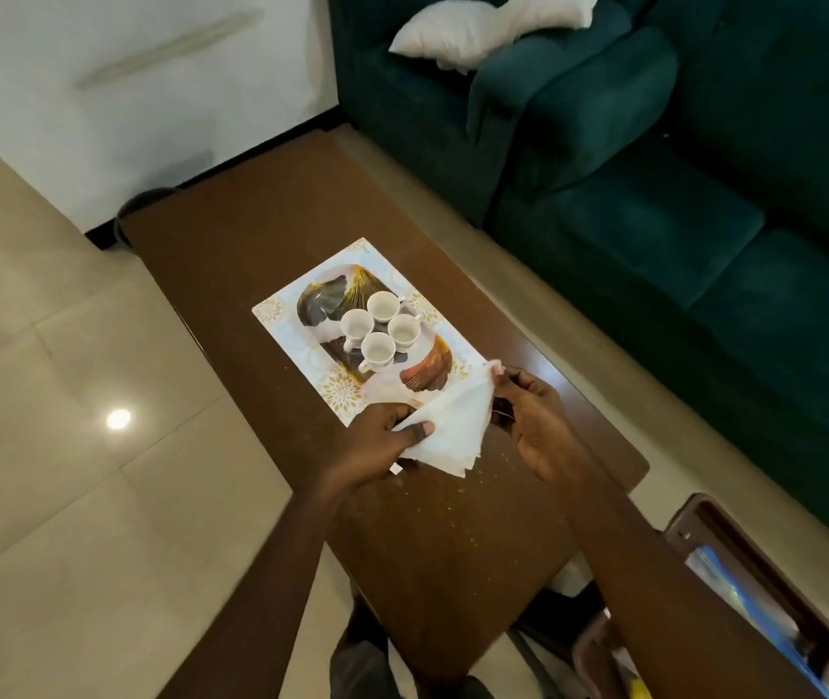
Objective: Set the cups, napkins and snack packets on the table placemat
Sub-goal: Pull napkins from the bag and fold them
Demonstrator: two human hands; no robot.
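A patterned placemat (276, 310) lies on the brown coffee table (230, 229). On the placemat rests a leaf-print tray (321, 297) with several small white cups (381, 329) standing close together. A stack of white napkins (452, 431), fanned into a triangle, hangs just above the table at the placemat's near corner. My left hand (382, 441) pinches the stack's lower left edge with thumb on top. My right hand (528, 416) holds its upper right tip between the fingertips. I see no snack packets on the table.
A dark green sofa (654, 204) with a white cushion (483, 22) runs along the table's right side. At the lower right stands a brown tray (735, 552) holding blue-tinted plastic. Beige tiled floor (49, 446) lies to the left.
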